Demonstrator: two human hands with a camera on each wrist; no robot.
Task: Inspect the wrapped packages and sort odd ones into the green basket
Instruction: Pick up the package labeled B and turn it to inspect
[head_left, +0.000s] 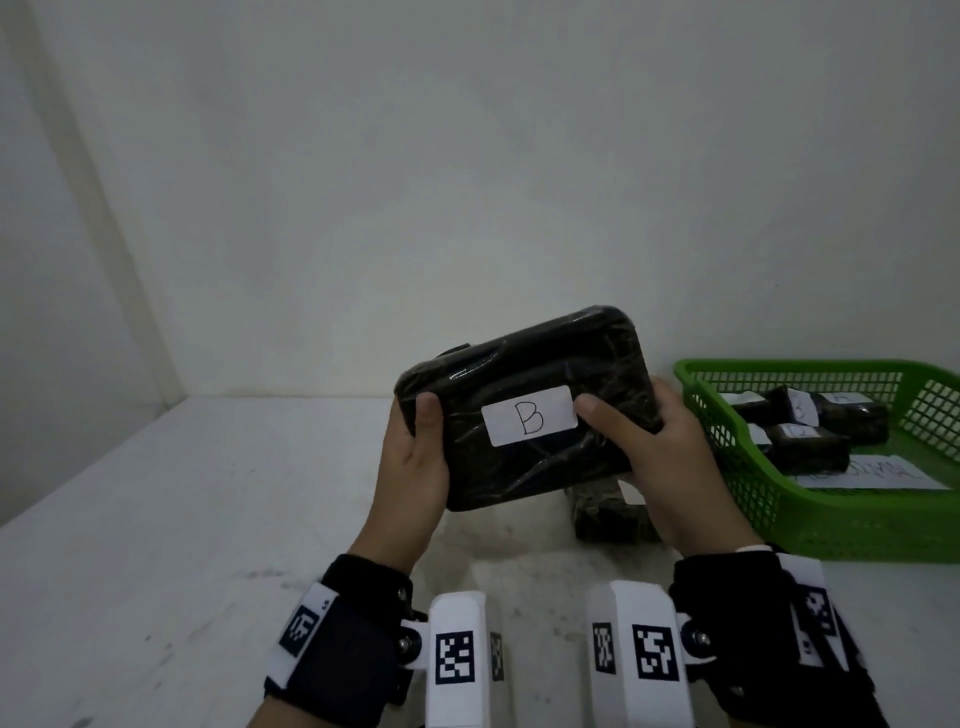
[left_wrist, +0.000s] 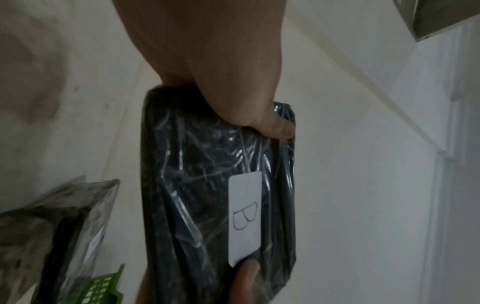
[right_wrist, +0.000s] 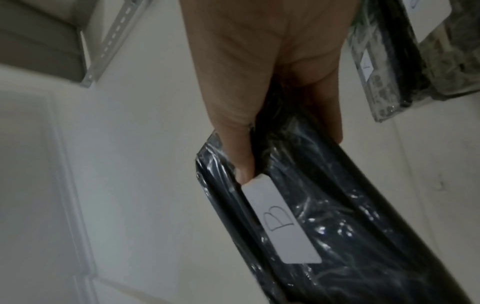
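Held in both hands above table (head_left: 156, 519): black package (head_left: 524, 405), film-wrapped, long side tilted up to the right.
Left hand (head_left: 413, 467): grips left end, thumb on front face, fingers behind and out of sight; thumb curled over package edge in left wrist view (left_wrist: 275, 127).
Label (head_left: 527, 423): white, on front face, handwritten "B"; same label in left wrist view (left_wrist: 245, 218) and right wrist view (right_wrist: 280, 222).
Right hand (head_left: 660, 462): grips right end, thumb tip touching right edge of label, fingers behind; in right wrist view thumb (right_wrist: 241, 156) presses front face at label's end.
Second package (head_left: 613, 512): dark, wrapped, on table below held package, partly hidden by right hand.
Basket (head_left: 810, 509): green, mesh-walled, on table at right, just beside right hand. Contents: several dark wrapped packages (head_left: 810, 431) with white labels, markings too small to read; white paper sheet (head_left: 872, 475) on basket floor, writing illegible.
Wrist cameras: white housings with black-and-white markers, black straps, on both wrists.
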